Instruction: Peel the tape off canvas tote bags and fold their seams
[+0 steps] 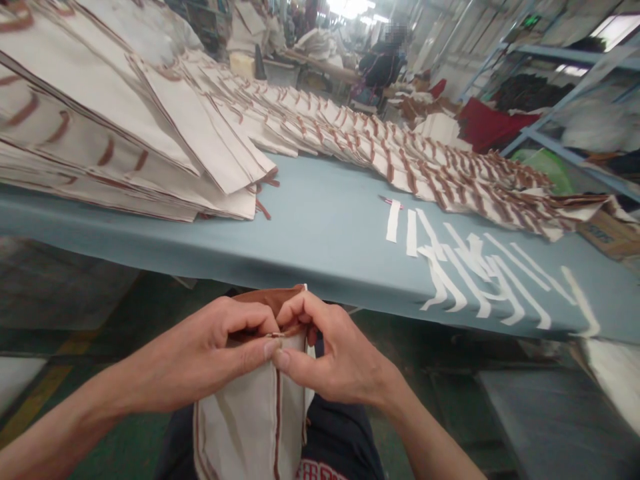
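Note:
A cream fabric piece with brown trim, like a bag panel [240,427], hangs over my lap. My left hand [220,347] pinches its upper edge between thumb and forefinger. Right beside it, my right hand [325,347] grips the same edge, both thumb tips nearly touching. Between the fingertips shows a small bit at the brown seam, too small to name. A brown inner side [260,295] of the piece rises behind my fingers, and a brown-edged seam runs down its front.
A blue-covered table [320,220] stands before me. On its left lie stacked cream panels [165,133]; long overlapping rows of brown-trimmed pieces [370,140] stretch along the back. Several white strips [411,233] lie at the right, near a cardboard box [610,230]. Another person [383,67] is far behind.

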A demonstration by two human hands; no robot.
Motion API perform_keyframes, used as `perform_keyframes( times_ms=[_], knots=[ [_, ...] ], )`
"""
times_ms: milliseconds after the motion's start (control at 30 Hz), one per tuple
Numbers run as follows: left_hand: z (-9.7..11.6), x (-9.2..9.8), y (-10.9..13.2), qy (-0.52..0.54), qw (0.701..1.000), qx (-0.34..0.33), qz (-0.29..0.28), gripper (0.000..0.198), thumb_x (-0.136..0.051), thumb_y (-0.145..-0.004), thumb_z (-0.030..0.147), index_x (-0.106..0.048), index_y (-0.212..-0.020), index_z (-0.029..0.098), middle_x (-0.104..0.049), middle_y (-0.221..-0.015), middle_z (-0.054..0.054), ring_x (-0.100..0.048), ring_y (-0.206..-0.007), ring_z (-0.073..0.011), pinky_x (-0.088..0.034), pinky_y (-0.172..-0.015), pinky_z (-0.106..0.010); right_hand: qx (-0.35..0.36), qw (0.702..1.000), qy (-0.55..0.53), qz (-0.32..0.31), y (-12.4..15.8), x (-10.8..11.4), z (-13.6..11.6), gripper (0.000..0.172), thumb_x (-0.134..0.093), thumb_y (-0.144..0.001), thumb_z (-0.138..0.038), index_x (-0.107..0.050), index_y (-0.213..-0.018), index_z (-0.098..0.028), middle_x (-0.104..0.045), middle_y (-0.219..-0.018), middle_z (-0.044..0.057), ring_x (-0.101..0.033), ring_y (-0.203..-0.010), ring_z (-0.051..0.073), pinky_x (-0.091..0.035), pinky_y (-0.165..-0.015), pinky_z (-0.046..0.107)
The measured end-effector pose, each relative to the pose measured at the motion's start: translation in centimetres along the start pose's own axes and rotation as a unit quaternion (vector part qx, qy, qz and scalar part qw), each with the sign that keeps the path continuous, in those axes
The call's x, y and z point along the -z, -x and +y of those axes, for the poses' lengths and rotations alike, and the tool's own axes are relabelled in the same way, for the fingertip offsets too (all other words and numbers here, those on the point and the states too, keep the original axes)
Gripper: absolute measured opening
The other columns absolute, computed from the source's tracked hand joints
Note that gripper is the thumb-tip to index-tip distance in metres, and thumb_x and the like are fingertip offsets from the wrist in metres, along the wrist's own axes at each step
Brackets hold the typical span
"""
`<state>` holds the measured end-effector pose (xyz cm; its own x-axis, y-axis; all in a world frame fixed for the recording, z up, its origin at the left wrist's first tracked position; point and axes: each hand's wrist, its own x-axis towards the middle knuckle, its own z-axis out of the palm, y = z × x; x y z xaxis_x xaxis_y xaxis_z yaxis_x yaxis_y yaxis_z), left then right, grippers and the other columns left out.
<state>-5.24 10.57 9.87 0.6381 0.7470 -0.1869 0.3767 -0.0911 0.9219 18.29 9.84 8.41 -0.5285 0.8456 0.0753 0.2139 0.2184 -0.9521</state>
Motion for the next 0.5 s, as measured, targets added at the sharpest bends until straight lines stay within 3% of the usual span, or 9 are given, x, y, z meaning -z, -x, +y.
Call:
perform_keyframes(
  times_ms=[233, 500],
  knots=[
    [-1.3, 0.7, 0.5, 0.03, 0.999, -0.009, -0.04, 0.047, -0.06, -0.11, 0.056, -0.062, -0.08, 0.019, -0.045, -0.074, 0.006, -0.039, -0.066, -0.0126, -0.032, -0.058, -0.022, -0.034, 0.998, 0.036, -0.049, -0.1, 0.5, 0.4, 0.029, -0.086, -0.097, -0.045, -0.067, -0.099, -0.022, -0.066, -0.088, -0.004, -0.052, -0.073, 0.014, -0.041, -0.069, 0.026],
    [-0.1, 1.2, 0.1, -0.065, 0.996, -0.008, -0.059, 0.044, -0.052, -0.113, 0.046, -0.063, -0.079, 0.02, -0.049, -0.072, 0.005, -0.044, -0.064, -0.0123, -0.032, -0.057, -0.024, -0.075, 0.982, 0.143, -0.099, -1.3, 1.0, -1.3, 0.03, -0.084, -0.092, -0.028, -0.057, -0.081, -0.022, -0.054, -0.073, -0.008, -0.045, -0.066, 0.011, -0.031, -0.066, 0.029]
  ],
)
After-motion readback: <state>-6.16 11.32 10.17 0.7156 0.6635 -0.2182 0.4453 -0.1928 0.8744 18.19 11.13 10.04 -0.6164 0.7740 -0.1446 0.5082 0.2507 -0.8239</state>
